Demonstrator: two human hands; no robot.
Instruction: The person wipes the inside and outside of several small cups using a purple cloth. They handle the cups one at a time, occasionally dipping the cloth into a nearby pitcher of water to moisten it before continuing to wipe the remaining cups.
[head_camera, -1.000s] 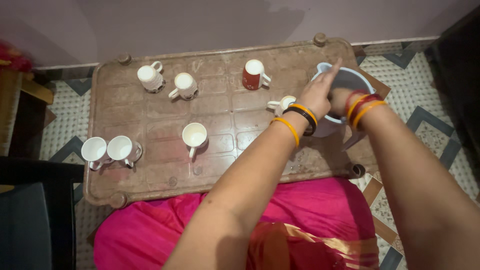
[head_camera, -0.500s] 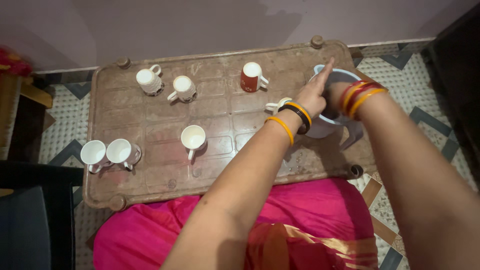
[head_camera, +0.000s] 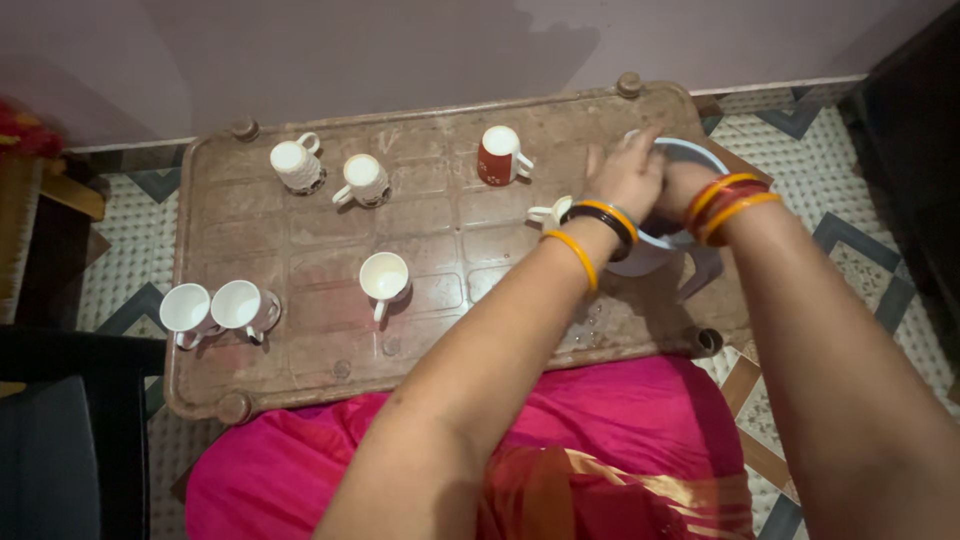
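A white jug with a handle stands at the right end of a brown plastic table. My left hand lies over the jug's near rim, fingers gripping it. My right hand reaches down into the jug's mouth, and its fingers are hidden inside. Both wrists carry orange and dark bangles. A small white cup peeks out from under my left wrist.
A red cup stands just left of my hands. Two white cups stand at the back left, one in the middle, and two at the front left edge. Pink cloth covers my lap. Dark furniture stands at the left.
My left hand has shifted from pointing across the rim to lying over it. My right hand has stayed in the jug's mouth.
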